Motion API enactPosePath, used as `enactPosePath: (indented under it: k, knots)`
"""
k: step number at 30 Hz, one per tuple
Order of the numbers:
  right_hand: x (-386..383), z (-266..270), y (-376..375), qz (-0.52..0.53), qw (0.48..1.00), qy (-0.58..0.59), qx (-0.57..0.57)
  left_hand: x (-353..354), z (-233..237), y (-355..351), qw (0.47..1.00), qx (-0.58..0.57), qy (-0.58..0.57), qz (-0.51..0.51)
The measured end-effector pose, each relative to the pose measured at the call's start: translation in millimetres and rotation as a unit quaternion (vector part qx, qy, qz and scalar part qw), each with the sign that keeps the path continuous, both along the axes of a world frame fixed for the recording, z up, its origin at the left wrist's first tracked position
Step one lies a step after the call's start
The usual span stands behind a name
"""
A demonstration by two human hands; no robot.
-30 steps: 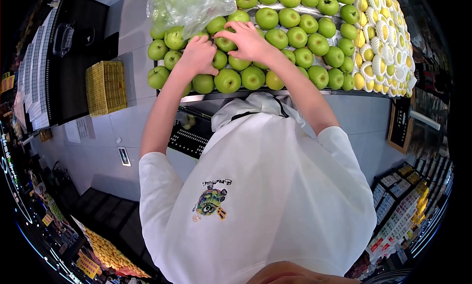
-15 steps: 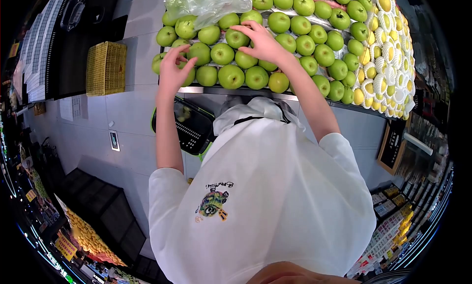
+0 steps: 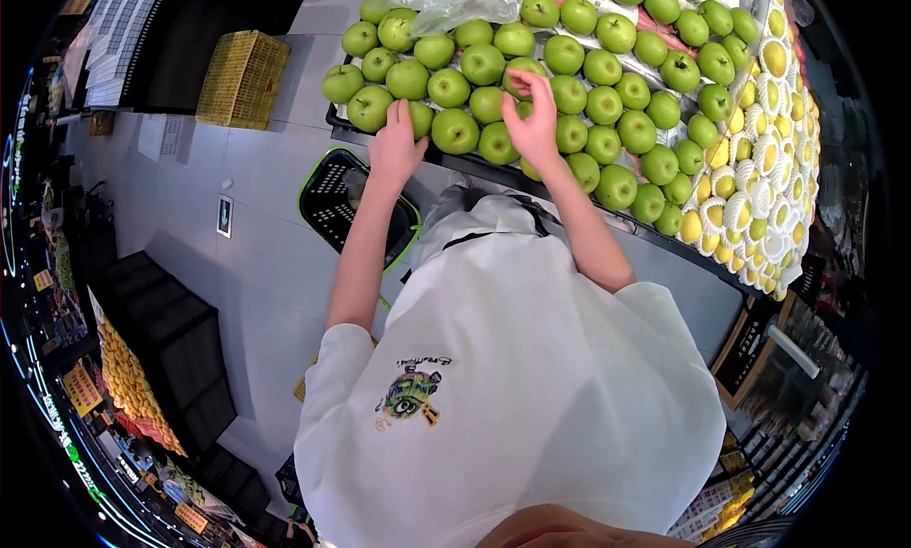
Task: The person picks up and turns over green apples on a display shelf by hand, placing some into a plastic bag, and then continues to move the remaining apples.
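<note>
Rows of green apples (image 3: 455,130) lie on the display stand, at the top of the head view. My left hand (image 3: 397,151) is at the front edge, its fingers along one side of a green apple (image 3: 418,119) in the front row and its thumb below it. My right hand (image 3: 533,121) hovers over the rows to the right, fingers curved and apart, thumb spread. Its fingertips overlap another green apple (image 3: 525,71), and nothing shows in its grasp. A clear plastic bag (image 3: 446,2) rests on the apples farther back.
Yellow fruits in white foam nets (image 3: 759,187) fill the stand's right side. A black basket with a green rim (image 3: 327,202) stands on the floor below my left forearm. Farther left is a yellow crate (image 3: 242,78). A framed black sign (image 3: 750,353) stands at right.
My left hand has shifted from the end of the front row to the apple beside it. My right hand has come nearer the front edge. The view has turned, tilting the stand.
</note>
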State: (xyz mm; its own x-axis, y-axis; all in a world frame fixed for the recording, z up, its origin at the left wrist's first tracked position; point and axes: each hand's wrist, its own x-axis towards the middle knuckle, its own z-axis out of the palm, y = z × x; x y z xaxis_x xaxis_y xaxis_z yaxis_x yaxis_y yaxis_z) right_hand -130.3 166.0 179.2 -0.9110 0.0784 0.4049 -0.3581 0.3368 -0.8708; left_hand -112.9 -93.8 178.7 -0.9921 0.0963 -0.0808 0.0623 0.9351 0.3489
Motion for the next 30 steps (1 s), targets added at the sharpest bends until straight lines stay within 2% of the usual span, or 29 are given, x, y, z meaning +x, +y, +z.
enactPosePath:
  k: [2, 3, 4, 6, 7, 14, 16, 22, 25, 30]
  knots:
    - [3, -10, 10, -0.060, 0.996, 0.012, -0.060, -6, -7, -2, 1.000, -0.019, -0.013, -0.003]
    - [4, -11, 14, -0.069, 0.989, -0.001, -0.128, -8, -7, -5, 0.999, -0.042, 0.000, -0.023]
    - [6, -11, 20, -0.073, 0.989, -0.001, -0.130, -10, -8, -8, 0.997, -0.064, 0.012, -0.044]
    - [12, -11, 37, -0.100, 0.960, -0.019, -0.261, -13, -5, -10, 0.995, -0.081, 0.019, -0.055]
    - [15, -11, 46, -0.105, 0.952, -0.041, -0.283, -14, -2, -11, 0.993, -0.094, 0.033, -0.071]
    - [33, -14, 71, -0.142, 0.947, -0.032, -0.287, -26, 17, -10, 0.980, -0.145, 0.038, -0.133]
    - [39, -15, 72, -0.146, 0.945, -0.038, -0.290, -31, 21, -11, 0.967, -0.168, 0.038, -0.186]
    - [46, -12, 82, -0.161, 0.941, -0.053, -0.293, -41, 6, -25, 0.950, -0.169, 0.069, -0.252]
    - [46, -17, 90, -0.164, 0.939, -0.048, -0.299, -32, 3, -25, 0.968, -0.121, 0.087, -0.204]
    - [54, -17, 97, -0.171, 0.933, -0.038, -0.314, -18, 4, -19, 0.971, -0.117, 0.098, -0.184]
